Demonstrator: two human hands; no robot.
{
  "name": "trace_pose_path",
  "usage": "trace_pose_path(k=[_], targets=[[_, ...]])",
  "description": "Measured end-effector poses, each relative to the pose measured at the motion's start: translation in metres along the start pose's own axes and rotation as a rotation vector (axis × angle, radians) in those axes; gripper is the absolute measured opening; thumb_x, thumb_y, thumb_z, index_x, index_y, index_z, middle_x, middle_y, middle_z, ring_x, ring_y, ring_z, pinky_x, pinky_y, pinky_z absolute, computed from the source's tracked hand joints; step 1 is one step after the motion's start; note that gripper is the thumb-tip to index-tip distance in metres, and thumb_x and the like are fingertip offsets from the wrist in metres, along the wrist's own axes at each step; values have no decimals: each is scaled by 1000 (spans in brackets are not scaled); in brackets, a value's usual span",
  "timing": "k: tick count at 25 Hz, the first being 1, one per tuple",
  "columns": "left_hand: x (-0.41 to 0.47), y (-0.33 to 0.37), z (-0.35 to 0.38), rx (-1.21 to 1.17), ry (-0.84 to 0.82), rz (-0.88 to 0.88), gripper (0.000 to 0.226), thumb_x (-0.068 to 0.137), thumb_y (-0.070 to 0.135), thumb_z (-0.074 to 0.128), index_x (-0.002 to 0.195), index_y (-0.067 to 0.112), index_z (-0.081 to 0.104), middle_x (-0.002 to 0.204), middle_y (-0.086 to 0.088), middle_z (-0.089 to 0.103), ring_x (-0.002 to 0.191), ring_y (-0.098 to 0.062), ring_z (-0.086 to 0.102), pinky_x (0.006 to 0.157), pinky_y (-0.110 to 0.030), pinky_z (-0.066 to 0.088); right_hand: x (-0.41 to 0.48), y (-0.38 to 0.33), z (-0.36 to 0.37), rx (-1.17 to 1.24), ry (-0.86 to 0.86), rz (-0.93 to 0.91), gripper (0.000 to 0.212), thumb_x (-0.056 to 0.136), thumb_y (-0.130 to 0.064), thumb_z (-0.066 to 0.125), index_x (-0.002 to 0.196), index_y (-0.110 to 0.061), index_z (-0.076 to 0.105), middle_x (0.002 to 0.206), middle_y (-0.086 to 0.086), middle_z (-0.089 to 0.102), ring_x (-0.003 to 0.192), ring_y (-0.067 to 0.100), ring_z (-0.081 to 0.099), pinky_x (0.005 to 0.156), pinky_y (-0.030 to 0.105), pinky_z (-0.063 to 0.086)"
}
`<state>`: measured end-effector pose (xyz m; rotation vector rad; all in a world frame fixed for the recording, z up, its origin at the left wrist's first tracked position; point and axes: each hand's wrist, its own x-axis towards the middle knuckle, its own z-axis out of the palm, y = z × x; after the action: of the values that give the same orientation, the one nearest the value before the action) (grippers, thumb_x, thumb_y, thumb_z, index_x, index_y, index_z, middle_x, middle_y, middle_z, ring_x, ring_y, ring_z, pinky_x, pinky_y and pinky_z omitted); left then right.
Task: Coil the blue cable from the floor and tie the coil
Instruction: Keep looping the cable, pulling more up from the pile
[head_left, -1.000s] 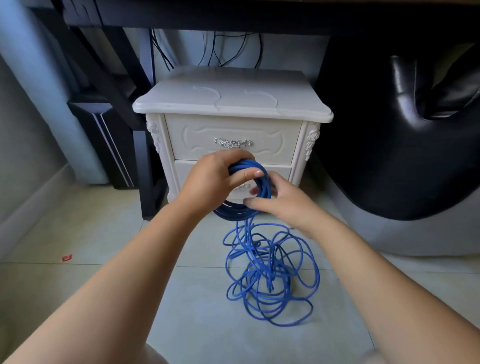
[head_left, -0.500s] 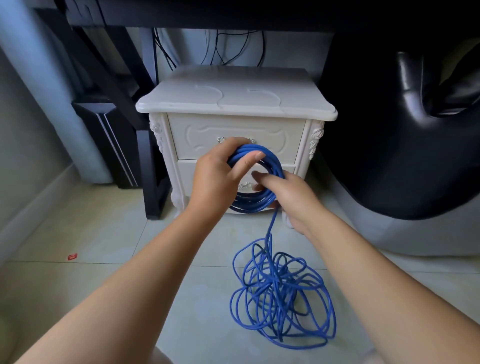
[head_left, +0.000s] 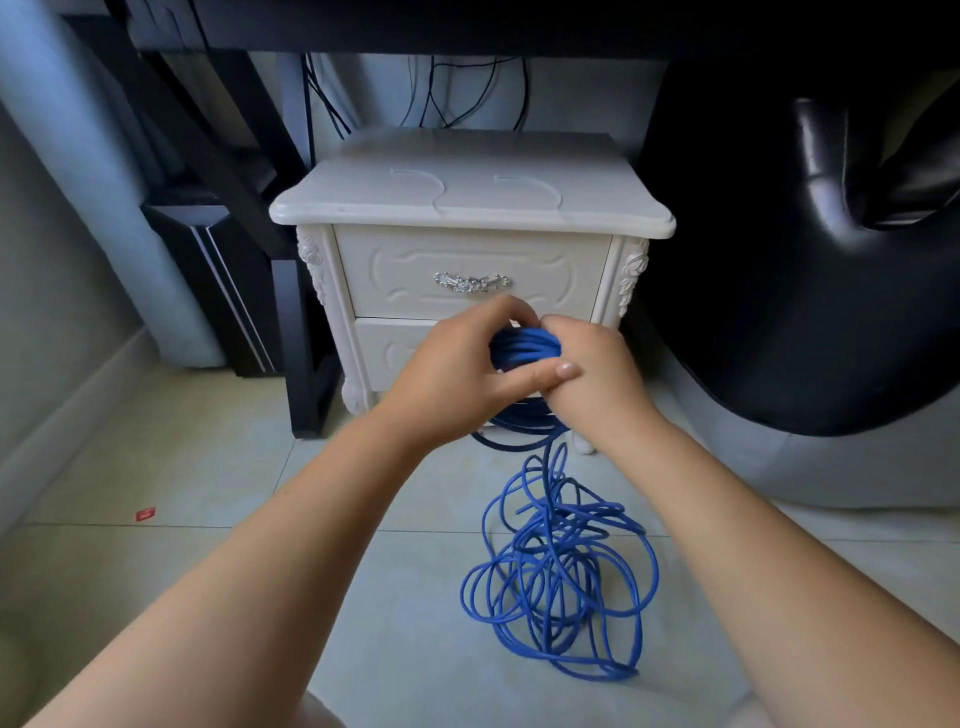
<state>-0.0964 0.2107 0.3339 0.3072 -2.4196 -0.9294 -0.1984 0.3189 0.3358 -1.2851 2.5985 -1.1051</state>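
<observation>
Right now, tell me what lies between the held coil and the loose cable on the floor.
In the head view, one hanging strand of blue cable runs from the coil down to the loose pile; nothing else lies between.

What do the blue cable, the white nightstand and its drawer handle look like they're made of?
The blue cable has a smooth plastic or rubber jacket, bending in springy loops. The white nightstand seems painted wood or board, satin, with carved trim. Its drawer handle is silvery, ornate, likely cast metal.
</observation>
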Motion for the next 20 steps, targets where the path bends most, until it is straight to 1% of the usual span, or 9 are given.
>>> trace_pose_path(k=[3, 5, 9, 11, 12, 14, 16, 18, 20], targets=[[3, 0, -1, 104, -71, -5, 60, 73, 76, 57, 96, 21, 52, 78, 6, 61, 74, -17, 54, 64, -30, 42, -6, -3, 1, -111, -14, -72, 5, 80, -13, 51, 75, -15, 49, 67, 6, 53, 68, 34, 50, 54, 35, 38], [4, 0, -1, 138, -79, 17, 61, 75, 77, 47, 91, 19, 49, 71, 8, 55, 70, -20, 50, 60, -28, 37, -4, -4, -1, -133, 9, -78, 18, 81, -14, 50, 68, -14, 37, 62, 4, 46, 63, 32, 43, 49, 33, 29], [7, 0, 2, 124, 38, 22, 65, 77, 75, 42, 83, 11, 55, 63, 3, 51, 64, -17, 45, 60, -30, 36, -3, -7, -1, -77, 46, -1, 29, 83, -26, 55, 63, -16, 36, 60, 2, 47, 64, 31, 44, 49, 32, 31], [5, 1, 3, 51, 136, 11, 61, 79, 69, 40, 81, 11, 58, 59, 4, 49, 62, -13, 43, 57, -23, 34, -2, -5, 0, 88, 12, 50, 22, 75, -35, 61, 70, -17, 49, 65, 2, 56, 70, 30, 54, 57, 34, 45], [5, 1, 3, 11, 184, 10, 58, 81, 66, 44, 80, 10, 59, 58, 6, 48, 61, -10, 43, 55, -18, 33, -1, -5, -1, 227, -13, 91, 23, 71, -38, 63, 78, -17, 57, 71, 3, 63, 75, 29, 62, 67, 38, 52], [5, 5, 2, -47, 259, -4, 46, 89, 53, 52, 77, 8, 59, 56, 7, 45, 58, -5, 44, 53, -14, 32, -1, 0, -2, 439, -66, 168, 28, 69, -38, 67, 92, -22, 65, 84, 1, 71, 85, 25, 69, 83, 46, 55], [6, 8, -2, -113, 335, -60, 37, 93, 44, 54, 71, 14, 54, 55, 6, 43, 55, -9, 41, 52, -17, 32, -4, 6, -1, 544, -149, 241, 20, 77, -30, 73, 94, -25, 65, 92, -3, 71, 88, 21, 70, 86, 45, 57], [10, 8, -9, -209, 420, -124, 40, 94, 45, 53, 66, 17, 48, 56, -4, 45, 56, -22, 44, 56, -34, 39, -9, 8, 4, 661, -263, 333, 17, 84, -27, 72, 99, -24, 64, 101, 4, 73, 86, 25, 73, 81, 44, 60], [11, 9, -12, -304, 469, -185, 44, 96, 47, 50, 66, 14, 46, 60, -12, 47, 54, -30, 45, 55, -39, 41, -13, 5, 9, 757, -217, 370, 14, 88, -27, 69, 99, -21, 64, 103, 9, 74, 84, 25, 74, 83, 42, 60]])
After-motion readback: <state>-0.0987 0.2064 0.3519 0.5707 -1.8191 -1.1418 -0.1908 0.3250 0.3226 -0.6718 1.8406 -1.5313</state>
